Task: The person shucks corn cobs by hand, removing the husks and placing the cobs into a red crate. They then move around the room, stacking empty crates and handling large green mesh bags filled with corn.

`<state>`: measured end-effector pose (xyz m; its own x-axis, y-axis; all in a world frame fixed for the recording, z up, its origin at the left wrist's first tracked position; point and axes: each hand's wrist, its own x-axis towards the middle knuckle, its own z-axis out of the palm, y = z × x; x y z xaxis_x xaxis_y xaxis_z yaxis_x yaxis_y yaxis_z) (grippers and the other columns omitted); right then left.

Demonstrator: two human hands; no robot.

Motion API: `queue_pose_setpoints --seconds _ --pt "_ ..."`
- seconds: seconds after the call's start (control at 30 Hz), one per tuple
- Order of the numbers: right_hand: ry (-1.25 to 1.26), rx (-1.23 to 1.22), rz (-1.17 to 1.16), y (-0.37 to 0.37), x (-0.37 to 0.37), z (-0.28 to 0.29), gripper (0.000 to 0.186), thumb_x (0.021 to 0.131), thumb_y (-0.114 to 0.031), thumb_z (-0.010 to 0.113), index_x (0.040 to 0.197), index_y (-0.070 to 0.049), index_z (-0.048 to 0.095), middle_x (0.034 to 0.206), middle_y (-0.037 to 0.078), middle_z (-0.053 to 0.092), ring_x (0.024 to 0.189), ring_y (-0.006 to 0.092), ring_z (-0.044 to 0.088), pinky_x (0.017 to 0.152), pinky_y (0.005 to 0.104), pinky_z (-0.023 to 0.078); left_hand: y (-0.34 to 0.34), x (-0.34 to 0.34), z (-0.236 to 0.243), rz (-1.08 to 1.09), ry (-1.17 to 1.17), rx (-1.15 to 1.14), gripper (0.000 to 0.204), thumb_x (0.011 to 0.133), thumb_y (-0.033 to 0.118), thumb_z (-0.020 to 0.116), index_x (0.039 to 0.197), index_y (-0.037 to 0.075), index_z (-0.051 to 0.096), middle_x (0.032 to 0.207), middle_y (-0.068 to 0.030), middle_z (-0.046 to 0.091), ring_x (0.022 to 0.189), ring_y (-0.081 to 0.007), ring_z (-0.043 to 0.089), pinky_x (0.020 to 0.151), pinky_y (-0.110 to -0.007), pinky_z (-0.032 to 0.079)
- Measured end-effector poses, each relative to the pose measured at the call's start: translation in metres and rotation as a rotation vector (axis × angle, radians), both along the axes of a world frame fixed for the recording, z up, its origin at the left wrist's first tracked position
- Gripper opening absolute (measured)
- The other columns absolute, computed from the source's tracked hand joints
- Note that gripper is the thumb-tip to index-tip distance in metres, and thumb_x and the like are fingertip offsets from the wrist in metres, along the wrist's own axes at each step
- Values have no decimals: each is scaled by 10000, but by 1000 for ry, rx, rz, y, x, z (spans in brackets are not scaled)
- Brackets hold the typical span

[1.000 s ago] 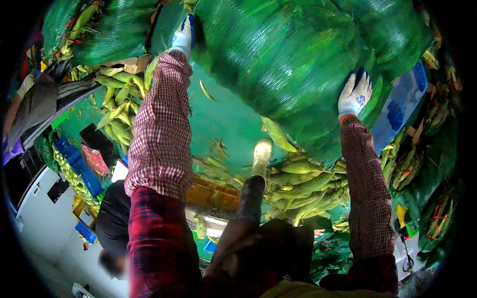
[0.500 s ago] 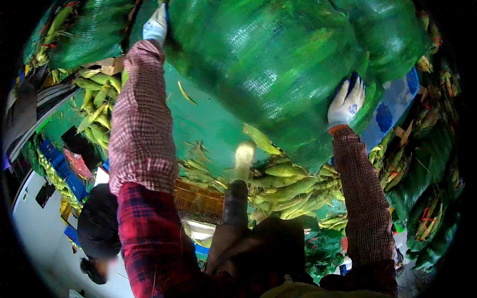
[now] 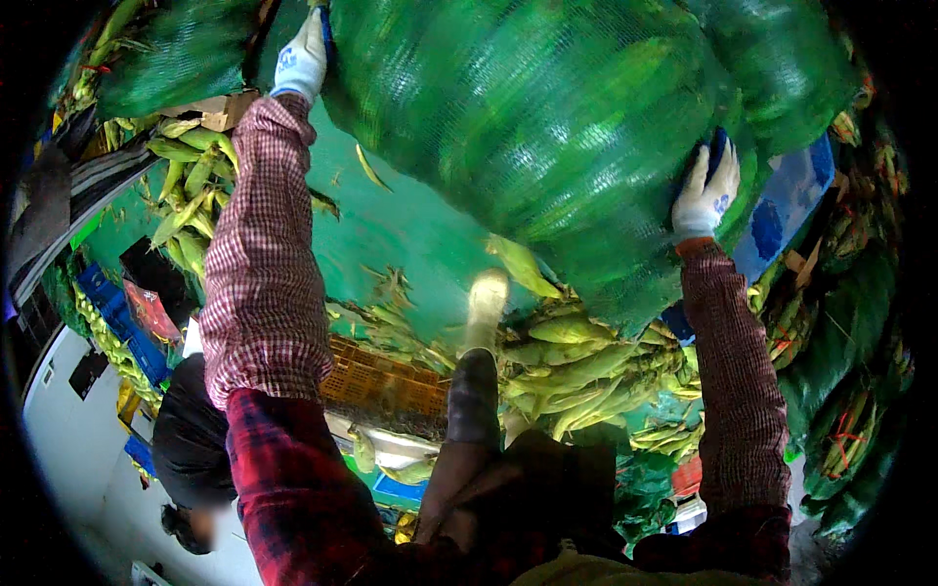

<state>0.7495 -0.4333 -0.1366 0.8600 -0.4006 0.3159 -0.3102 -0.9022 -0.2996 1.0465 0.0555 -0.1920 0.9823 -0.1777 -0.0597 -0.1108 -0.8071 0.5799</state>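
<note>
A big green mesh sack (image 3: 547,127), bulging with ears of corn in husks, fills the upper middle. My left hand (image 3: 301,61), in a white glove with a dark blue palm, is closed at the sack's far left edge; its fingertips are partly hidden there. On the sack's right side rests my right hand (image 3: 705,190), gloved alike, its fingers stretched out against the mesh. Husked corn ears (image 3: 567,356) lie heaped below the sack's near edge. One ear (image 3: 521,264) touches that edge.
An orange-brown plastic crate (image 3: 386,386) stands near my boot (image 3: 474,391). More corn (image 3: 195,186) lies at the left, beside another green sack (image 3: 181,68). A blue-and-white surface (image 3: 782,215) shows beyond my right hand. A person in black (image 3: 191,435) is at lower left.
The view has shifted slightly. Both hands stay at the same sides of the sack, and the sack shows little movement against the floor.
</note>
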Motion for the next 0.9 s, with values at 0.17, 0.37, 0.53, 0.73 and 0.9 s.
queue_pose_setpoints --seconds 0.17,0.37,0.53,0.73,0.9 --pt "0 59 43 13 15 11 456 1016 -320 464 1341 -7 532 1347 195 546 1245 361 488 1078 440 343 25 -28 15 195 54 -68 641 996 564 358 1376 69 505 1223 -307 590 1164 -449 553 963 -443 450" --pt "24 21 47 11 15 6 476 996 -305 508 1339 25 499 1309 247 546 1199 418 500 1046 480 373 32 -7 -14 161 -18 -88 657 994 566 372 1341 35 543 1230 -290 601 1177 -434 560 1003 -410 427" --pt "-17 7 55 6 14 -3 453 987 -302 524 1297 29 536 1282 249 566 1172 414 524 1025 479 393 45 13 -58 331 56 -450 544 957 461 565 1272 20 616 1173 -116 668 1037 -218 616 944 -316 464" --pt "-57 -11 41 1 13 -13 483 973 -373 524 1290 -11 564 1264 225 589 1168 392 535 1025 466 394 42 -11 -41 480 7 -533 452 962 423 568 1232 70 651 1105 -84 687 969 -197 621 868 -329 478" --pt "-16 -73 50 -20 -7 -18 572 977 -478 460 1323 -32 549 1339 193 561 1231 366 515 1064 456 374 20 -97 3 567 -22 -364 440 958 425 566 1245 104 653 1143 -125 687 995 -224 622 887 -355 475"
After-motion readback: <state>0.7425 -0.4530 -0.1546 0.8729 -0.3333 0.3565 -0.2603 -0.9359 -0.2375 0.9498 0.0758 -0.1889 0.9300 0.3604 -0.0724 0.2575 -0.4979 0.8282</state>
